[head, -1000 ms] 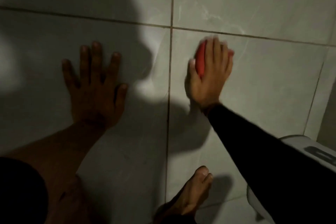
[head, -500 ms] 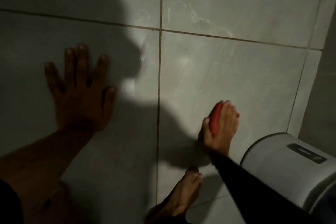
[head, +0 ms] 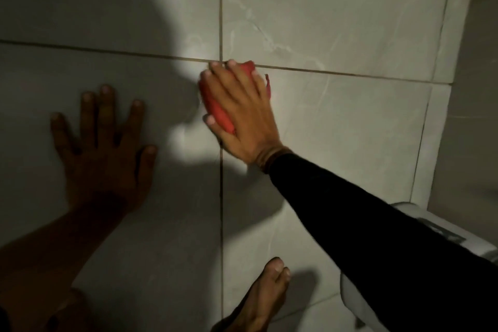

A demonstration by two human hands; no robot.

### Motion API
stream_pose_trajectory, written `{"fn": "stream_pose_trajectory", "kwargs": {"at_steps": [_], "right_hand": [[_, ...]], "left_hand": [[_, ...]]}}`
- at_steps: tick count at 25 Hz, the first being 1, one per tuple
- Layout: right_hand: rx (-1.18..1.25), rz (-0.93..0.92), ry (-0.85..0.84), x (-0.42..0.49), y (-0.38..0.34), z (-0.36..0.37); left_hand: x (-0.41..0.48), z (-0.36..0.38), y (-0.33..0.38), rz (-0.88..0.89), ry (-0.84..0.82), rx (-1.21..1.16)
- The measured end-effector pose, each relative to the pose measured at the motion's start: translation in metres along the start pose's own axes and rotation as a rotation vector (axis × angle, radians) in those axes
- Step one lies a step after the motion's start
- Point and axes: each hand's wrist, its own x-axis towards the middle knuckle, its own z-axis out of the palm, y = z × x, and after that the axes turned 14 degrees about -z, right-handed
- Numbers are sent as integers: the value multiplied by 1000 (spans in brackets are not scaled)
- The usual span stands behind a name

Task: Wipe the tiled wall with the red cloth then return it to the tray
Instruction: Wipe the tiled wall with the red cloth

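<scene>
The tiled wall (head: 336,21) is pale grey with thin dark grout lines. My right hand (head: 242,113), in a black sleeve, presses the bunched red cloth (head: 218,108) flat against the wall where the vertical and horizontal grout lines cross. The cloth shows under my fingers and beside my thumb. My left hand (head: 105,153) lies spread and flat on the wall to the left, in deep shadow, holding nothing. No tray is in view.
A bare foot (head: 258,302) stands on the floor at the wall's base. A white toilet (head: 420,221) sits at the lower right, partly behind my right arm. The wall meets a side wall (head: 474,116) at the right.
My right hand slid the cloth down the right tile toward the toilet, then up and left to the grout crossing. My left hand stayed planted on the wall.
</scene>
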Motion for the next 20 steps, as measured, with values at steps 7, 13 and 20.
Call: {"fn": "stream_pose_trajectory", "kwargs": {"at_steps": [7,13,20], "right_hand": [[38,1061,264,-54,40,-18],[-39,-45,-114,-78,-44,24],[95,972,209,-117,-74,24]], "left_hand": [[0,-1,3,-2,-23,5],[-2,-5,3,2,-10,-10],[1,-3,1,3,-25,-12]]}}
